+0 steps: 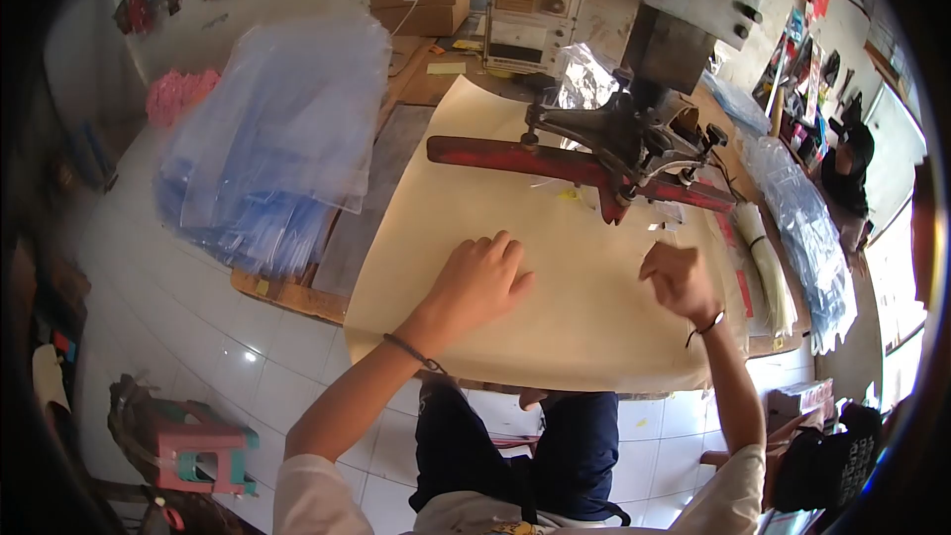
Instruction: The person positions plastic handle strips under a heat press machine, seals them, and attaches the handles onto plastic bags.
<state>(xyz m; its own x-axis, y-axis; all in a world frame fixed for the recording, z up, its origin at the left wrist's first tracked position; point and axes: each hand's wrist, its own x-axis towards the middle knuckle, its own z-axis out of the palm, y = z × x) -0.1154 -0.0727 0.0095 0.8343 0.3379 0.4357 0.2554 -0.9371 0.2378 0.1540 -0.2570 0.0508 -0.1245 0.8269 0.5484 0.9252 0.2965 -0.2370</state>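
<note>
My left hand rests on or just above a large tan sheet covering the worktable, its thumb apart from loosely bent fingers and nothing seen in it. To the right, my right hand is curled and slightly blurred over the same sheet. Whether its fingers hold anything is hidden. Beyond both hands a long red bar hangs under the head of a press machine. Small clear and white scraps lie beneath the bar, close to my right hand.
Clear bluish plastic sheets are heaped at the left. A control box and cardboard boxes stand behind. On the right lie a tied plastic bundle and more clear plastic. A pink-and-green stool is on the floor.
</note>
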